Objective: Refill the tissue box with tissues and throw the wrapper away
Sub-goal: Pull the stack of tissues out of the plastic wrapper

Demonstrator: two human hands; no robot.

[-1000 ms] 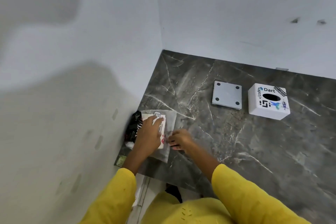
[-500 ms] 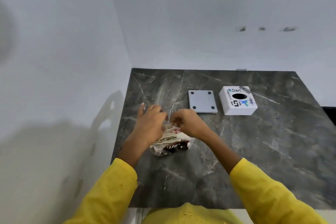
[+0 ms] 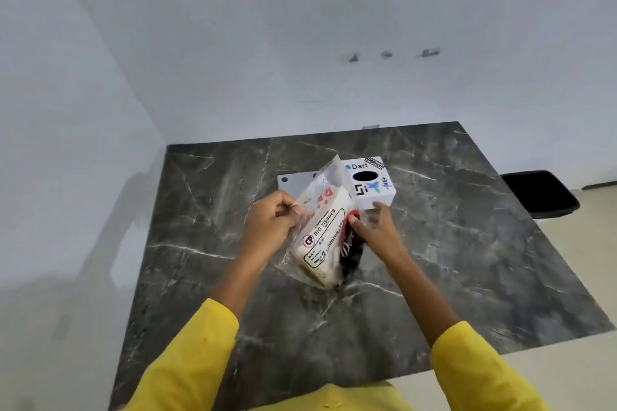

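A tissue pack (image 3: 325, 237) in clear printed wrapper stands tilted on the dark marble table (image 3: 450, 260), lifted at its far end. My left hand (image 3: 275, 222) pinches the wrapper's upper left edge. My right hand (image 3: 379, 230) grips the wrapper's right side by the black panel. Behind the pack sits the white tissue box (image 3: 370, 183) with a dark oval opening and stickers on top. Its flat grey lid (image 3: 295, 182) lies to the box's left, partly hidden by the pack.
White walls close off the table at the left and the back. A black object (image 3: 541, 193) sits on the floor beyond the table's right edge. My yellow sleeves cover the near edge.
The pack has moved from the table's near left corner toward the middle and now stands raised on end. Both hands have shifted from pressing on it to gripping its wrapper. The camera view swung right.
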